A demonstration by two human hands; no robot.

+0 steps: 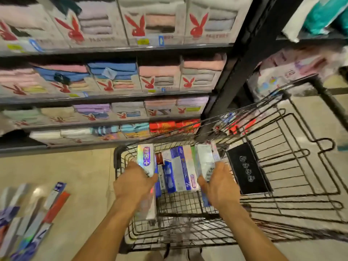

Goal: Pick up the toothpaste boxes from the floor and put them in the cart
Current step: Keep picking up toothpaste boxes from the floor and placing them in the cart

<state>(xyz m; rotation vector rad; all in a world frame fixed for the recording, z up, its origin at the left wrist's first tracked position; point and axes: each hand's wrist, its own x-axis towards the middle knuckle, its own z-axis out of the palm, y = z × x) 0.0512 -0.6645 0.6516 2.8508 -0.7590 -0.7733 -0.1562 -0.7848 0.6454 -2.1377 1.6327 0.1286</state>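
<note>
A black wire cart [293, 185] stands in front of me. Inside its basket several toothpaste boxes [178, 170] lie side by side, blue, white and silver. My left hand [134, 182] grips a shiny silver box [145, 159] at the left end of the row. At the right end my right hand [219, 185] holds a pale white box [204, 161]. Both hands are inside the basket. More toothpaste boxes [33, 219] lie scattered on the floor at the lower left, among them a red one [56, 207].
Shelves [113, 95] stacked with boxed towels run along the back, close behind the cart. A black upright post [237, 72] stands beside the cart's far corner. A black flap [246, 168] lies in the cart's child seat. Beige floor [81, 176] spreads to the left.
</note>
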